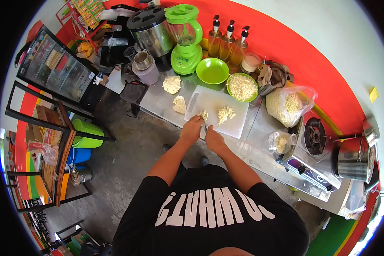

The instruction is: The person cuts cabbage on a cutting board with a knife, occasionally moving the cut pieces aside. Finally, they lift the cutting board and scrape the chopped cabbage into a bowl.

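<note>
At the near edge of the white cutting board (207, 96), my left hand (193, 126) has its fingers closed on a pale piece of cabbage (204, 114). My right hand (213, 138) grips a knife (206, 126), whose narrow blade shows between my hands; most of its handle is hidden. A loose heap of shredded cabbage (225, 114) lies on the board to the right. Behind it, a green plate (254, 99) carries more shreds, beside another green plate (212, 71). Two cabbage chunks (171, 84) rest on the metal counter left of the board.
A green blender (185, 51), a steel urn (151, 32) and three pump bottles (227, 40) line the wall. To the right are a plastic bag of shreds (288, 104), a gas stove (315, 136) and a large pot (353, 160). A green bin (87, 134) stands at left.
</note>
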Available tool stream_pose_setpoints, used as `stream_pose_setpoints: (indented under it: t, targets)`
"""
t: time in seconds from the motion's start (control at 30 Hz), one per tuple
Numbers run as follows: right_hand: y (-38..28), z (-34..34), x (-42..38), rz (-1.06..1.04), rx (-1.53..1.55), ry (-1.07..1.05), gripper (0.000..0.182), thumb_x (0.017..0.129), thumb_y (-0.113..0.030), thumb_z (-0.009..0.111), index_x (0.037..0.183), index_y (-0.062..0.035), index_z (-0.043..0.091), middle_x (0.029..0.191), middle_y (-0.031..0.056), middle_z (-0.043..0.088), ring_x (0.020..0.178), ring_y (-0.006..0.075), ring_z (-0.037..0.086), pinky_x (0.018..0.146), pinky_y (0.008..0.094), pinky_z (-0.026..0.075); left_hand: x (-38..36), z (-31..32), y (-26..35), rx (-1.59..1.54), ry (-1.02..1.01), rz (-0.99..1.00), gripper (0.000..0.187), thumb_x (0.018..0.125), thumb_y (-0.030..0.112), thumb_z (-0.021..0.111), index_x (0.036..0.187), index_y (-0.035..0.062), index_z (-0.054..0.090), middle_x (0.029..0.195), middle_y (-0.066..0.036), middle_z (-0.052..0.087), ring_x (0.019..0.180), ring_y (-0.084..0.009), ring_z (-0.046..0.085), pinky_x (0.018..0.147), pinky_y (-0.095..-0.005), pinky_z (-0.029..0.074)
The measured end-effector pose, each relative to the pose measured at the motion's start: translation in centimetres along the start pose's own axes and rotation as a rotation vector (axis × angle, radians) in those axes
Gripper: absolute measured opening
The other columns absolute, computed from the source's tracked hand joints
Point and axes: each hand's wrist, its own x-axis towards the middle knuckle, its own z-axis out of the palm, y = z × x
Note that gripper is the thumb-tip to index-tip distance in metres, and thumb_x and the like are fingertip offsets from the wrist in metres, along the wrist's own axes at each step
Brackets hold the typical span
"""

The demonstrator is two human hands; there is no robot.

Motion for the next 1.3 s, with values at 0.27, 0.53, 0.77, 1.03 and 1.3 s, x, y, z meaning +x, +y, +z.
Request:
stream_pose_setpoints:
  t: [0.27, 0.53, 0.77, 1.03, 1.3]
  targets:
    - [1.0, 0.0, 0.6, 0.015, -0.019, -0.024, 0.037, 0.096, -0.016, 0.05, 0.124, 0.0074, 0.043, 0.107, 0.032, 0.068, 0.102, 0.0469, 0.067, 0.091, 0.0515, 0.053, 0.6, 0.1, -0.9, -0.015, 0.034, -0.014, 0.031, 0.077, -0.004, 0.063, 0.106, 0.0062, 0.068, 0.11, -0.008, 0.065, 0.11, -0.0307, 0.061, 0.091, -0.0412, 0.053]
    - [4.4, -2.0, -3.3, 0.082, 0.004, 0.066, 0.032, 0.101, -0.026, 0.047, 0.117, 0.0016, 0.043, 0.1, 0.0313, 0.068, 0.096, 0.0477, 0.067, 0.085, 0.0559, 0.052, 2.5, 0.3, -0.6, -0.104, 0.078, -0.13, 0.024, 0.082, 0.003, 0.071, 0.105, 0.0074, 0.067, 0.11, -0.009, 0.064, 0.105, -0.0325, 0.062, 0.087, -0.0428, 0.052]
    - [5.6, -2.0, -4.1, -0.024, 0.027, 0.173, 0.037, 0.104, -0.035, 0.045, 0.117, -0.0001, 0.045, 0.09, 0.029, 0.068, 0.087, 0.0482, 0.067, 0.079, 0.0574, 0.052, 3.9, 2.1, -1.0, -0.473, 0.105, -0.242, 0.018, 0.083, 0.003, 0.072, 0.1, 0.0047, 0.064, 0.096, -0.013, 0.07, 0.103, -0.031, 0.064, 0.085, -0.0434, 0.051]
    - [3.7, -1.9, -3.5, -0.056, 0.031, 0.221, 0.035, 0.104, -0.035, 0.044, 0.11, -0.0007, 0.05, 0.085, 0.0272, 0.069, 0.081, 0.0469, 0.067, 0.074, 0.0562, 0.053, 4.8, 2.9, -1.1, -0.26, 0.181, -0.186, 0.014, 0.084, 0.005, 0.071, 0.096, 0.0006, 0.069, 0.089, -0.016, 0.071, 0.082, -0.0318, 0.07, 0.074, -0.0405, 0.054]
    - [3.6, -1.0, -3.9, -0.099, -0.161, 0.269, 0.032, 0.104, -0.032, 0.046, 0.108, -0.0009, 0.05, 0.074, 0.0215, 0.069, 0.067, 0.0402, 0.069, 0.062, 0.0518, 0.055, 4.1, 2.8, -0.2, -0.074, 0.076, -0.079, 0.007, 0.085, 0.005, 0.065, 0.088, 0.0004, 0.07, 0.097, -0.016, 0.066, 0.088, -0.0371, 0.063, 0.081, -0.0459, 0.052]
